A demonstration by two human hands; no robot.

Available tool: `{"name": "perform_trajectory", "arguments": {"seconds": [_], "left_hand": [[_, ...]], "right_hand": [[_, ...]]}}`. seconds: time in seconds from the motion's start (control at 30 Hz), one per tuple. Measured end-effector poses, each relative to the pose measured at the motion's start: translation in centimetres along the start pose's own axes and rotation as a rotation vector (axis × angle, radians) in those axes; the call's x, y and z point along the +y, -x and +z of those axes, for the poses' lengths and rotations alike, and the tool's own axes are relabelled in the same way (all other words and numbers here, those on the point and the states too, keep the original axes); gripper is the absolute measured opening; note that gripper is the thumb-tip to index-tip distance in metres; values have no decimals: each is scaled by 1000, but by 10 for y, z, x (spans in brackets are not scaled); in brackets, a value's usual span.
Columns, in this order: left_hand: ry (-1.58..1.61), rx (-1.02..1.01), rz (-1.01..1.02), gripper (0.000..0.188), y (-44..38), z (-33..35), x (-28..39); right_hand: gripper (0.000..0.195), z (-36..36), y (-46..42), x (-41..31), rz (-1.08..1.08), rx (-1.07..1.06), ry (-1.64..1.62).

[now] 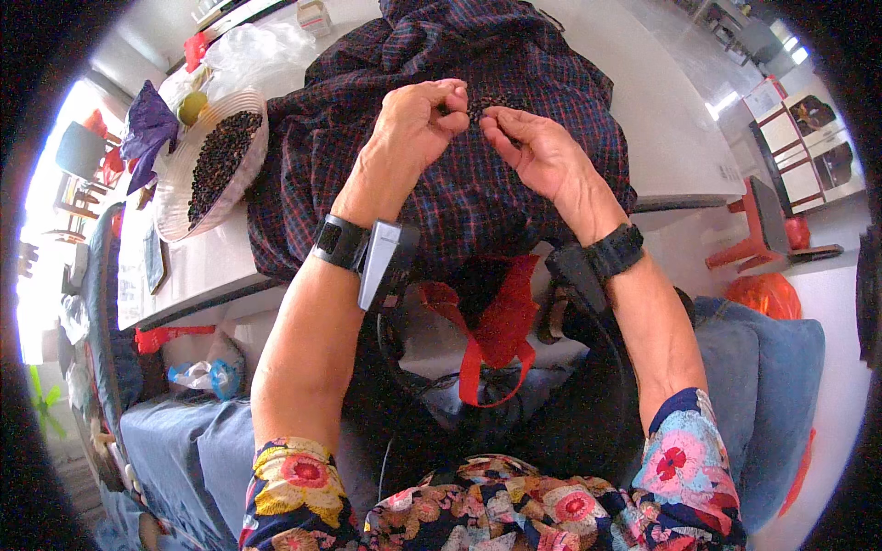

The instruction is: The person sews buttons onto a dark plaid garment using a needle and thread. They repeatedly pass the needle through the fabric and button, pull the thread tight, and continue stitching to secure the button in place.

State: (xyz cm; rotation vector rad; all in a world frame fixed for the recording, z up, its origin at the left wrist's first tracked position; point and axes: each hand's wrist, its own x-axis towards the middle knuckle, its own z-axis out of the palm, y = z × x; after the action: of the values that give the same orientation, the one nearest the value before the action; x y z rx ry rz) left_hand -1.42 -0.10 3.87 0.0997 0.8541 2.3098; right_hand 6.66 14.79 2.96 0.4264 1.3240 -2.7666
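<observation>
A dark plaid cloth (441,200), possibly a garment, lies bunched over the table. On it is a small pile of dark beans or seeds (508,103). My left hand (420,124) hovers at the left of this pile with its fingers curled in; whether anything is in them I cannot tell. At the pile's near edge, my right hand (537,148) has thumb and forefinger close together, and anything between them is too small to make out. To the left, a ribbed clear plastic bowl (256,148) contains many more dark beans (222,162).
A purple bag (148,131), a yellow-green fruit (191,108) and clear plastic bags (258,55) sit around the bowl on the white table (661,138). Below the table edge hangs a red bag (499,317). A red stool (747,227) stands at right.
</observation>
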Motion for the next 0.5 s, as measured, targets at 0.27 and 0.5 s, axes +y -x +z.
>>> {"name": "perform_trajectory", "arguments": {"seconds": [0.27, 0.5], "left_hand": [[-85, -55, 59, 14, 7, 9, -8], [-94, -160, 120, 16, 19, 12, -8]], "right_hand": [[18, -2, 20, 0, -9, -23, -53], [26, -4, 22, 8, 121, -212, -233]]}}
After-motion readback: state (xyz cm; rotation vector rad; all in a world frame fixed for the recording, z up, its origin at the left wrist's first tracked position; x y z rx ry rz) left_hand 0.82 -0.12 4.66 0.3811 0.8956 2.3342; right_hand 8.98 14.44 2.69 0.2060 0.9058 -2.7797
